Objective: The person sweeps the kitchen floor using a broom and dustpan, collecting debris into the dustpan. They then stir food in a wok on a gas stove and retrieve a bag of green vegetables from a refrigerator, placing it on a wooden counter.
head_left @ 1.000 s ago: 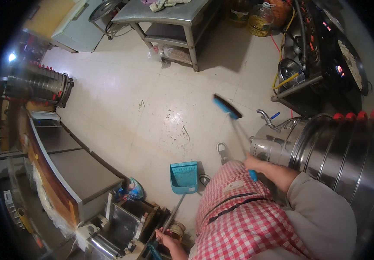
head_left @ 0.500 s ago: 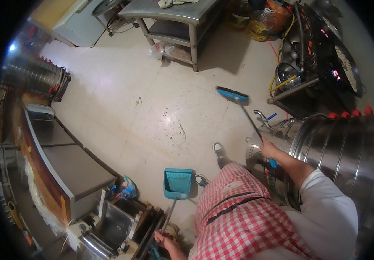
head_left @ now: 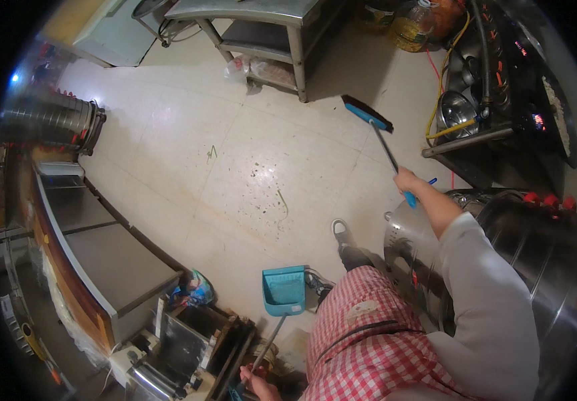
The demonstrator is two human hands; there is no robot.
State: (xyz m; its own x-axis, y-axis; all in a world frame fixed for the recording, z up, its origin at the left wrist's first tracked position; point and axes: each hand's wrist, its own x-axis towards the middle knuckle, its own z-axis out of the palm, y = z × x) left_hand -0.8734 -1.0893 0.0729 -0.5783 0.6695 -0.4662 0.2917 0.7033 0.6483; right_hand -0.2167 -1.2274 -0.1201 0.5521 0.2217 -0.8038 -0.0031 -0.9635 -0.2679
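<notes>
Broom [head_left: 370, 119] has swung farther ahead, clamped in my right hand [head_left: 408, 182]; my left hand [head_left: 255, 381] grips the dustpan [head_left: 284, 291], green scraps [head_left: 281, 200] still lying outside it.

Dustpan [head_left: 284, 291]: landmark; teal, on pale floor [head_left: 168, 154], beside one of the person's shoes [head_left: 317, 283].
Left hand [head_left: 255, 382]: closed round dustpan's long handle, near side.
Right hand [head_left: 406, 180]: gripping broom [head_left: 369, 117] by handle, beyond and right of dustpan.
Broom head: blue, dark bristles, farther beyond dustpan.
Scraps [head_left: 281, 199]: green bits scattered beyond dustpan.
Metal table [head_left: 241, 9]: well beyond dustpan.
</notes>
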